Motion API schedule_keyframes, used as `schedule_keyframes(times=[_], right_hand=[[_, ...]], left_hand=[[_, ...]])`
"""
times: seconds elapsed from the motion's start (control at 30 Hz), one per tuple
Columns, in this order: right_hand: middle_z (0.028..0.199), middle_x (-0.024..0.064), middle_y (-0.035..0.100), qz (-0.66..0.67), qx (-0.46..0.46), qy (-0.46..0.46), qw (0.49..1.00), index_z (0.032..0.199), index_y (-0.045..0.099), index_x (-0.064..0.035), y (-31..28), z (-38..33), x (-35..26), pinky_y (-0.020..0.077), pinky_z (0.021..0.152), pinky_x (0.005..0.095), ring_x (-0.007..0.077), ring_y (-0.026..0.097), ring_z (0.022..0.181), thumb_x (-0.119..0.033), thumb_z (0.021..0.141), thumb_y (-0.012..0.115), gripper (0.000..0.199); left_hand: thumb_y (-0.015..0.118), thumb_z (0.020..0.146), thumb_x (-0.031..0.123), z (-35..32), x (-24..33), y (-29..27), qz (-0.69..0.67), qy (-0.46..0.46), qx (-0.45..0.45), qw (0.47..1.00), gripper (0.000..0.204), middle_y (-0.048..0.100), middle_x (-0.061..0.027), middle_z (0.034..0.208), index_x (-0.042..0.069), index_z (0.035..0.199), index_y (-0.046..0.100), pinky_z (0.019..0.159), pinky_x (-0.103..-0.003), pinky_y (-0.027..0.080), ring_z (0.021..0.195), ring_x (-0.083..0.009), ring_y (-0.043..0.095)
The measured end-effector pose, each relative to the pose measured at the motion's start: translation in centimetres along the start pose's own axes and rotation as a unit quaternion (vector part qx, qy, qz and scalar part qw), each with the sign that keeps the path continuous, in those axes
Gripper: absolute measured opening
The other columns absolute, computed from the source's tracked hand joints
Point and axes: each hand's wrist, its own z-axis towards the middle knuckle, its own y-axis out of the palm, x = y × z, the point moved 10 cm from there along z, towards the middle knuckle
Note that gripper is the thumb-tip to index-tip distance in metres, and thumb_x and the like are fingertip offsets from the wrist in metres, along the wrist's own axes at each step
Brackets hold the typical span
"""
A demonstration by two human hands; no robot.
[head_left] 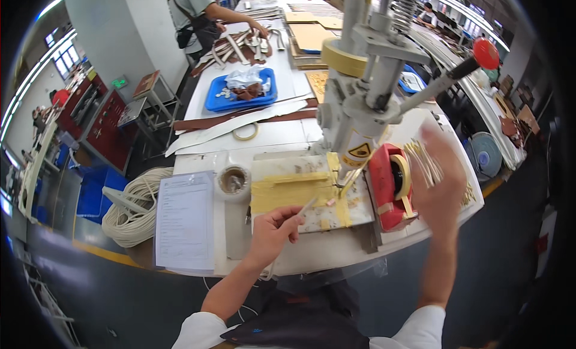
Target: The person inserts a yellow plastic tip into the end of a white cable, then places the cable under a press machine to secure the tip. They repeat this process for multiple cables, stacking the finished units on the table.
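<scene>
My left hand (273, 232) is closed in a pinch on a short, thin cream cord (309, 205). The cord's tip points toward the foot of a grey hand-lever press (354, 127). Under the press lies a worn white base plate (360, 216), partly covered with yellow tape (291, 193). My right hand (441, 184) is raised at the right and smeared by motion, so its fingers cannot be read. Near it are several short cream cords (422, 163) and a red tape dispenser (384, 196) with a yellow roll.
The press lever (447, 82) ends in a red knob. Left of the plate are a tape roll (233, 182), a printed sheet (185, 223) and a coil of cream cord (129, 214). Farther back sit a blue tray (216, 103) and leather strips; another person (198, 19) handles strips there.
</scene>
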Motion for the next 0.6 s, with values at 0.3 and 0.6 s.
schedule_keyframes(times=[0.3, 0.6], right_hand=[[0.147, 0.0251, 0.05, 0.013, -0.225, 0.091, 0.97, 0.118, 0.072, -0.0006, 16.0, -10.9, 4.7, 0.0443, 0.111, 0.0465, 0.0432, 0.048, 0.135, -0.006, 0.08, 0.067, 0.039], [0.138, 0.0228, 0.054, 0.001, -0.205, 0.069, 0.976, 0.101, 0.074, 0.0001, 18.3, -10.6, 6.3, 0.0471, 0.108, 0.0482, 0.0412, 0.048, 0.136, -0.007, 0.076, 0.07, 0.027]], left_hand=[[0.064, 0.102, 0.009, -2.2, -0.2, 0.4, -0.131, -0.05, -0.097, 0.985, 0.029, 0.07, -0.0128, 0.091, -0.008, 0.125, 0.065, 0.061, -0.028, 0.052, 0.066, -0.0167, 0.062], [0.065, 0.101, 0.012, -3.2, -1.2, 1.0, -0.14, -0.085, -0.096, 0.982, 0.03, 0.069, -0.0123, 0.087, -0.008, 0.123, 0.065, 0.059, -0.028, 0.051, 0.065, -0.0172, 0.061]])
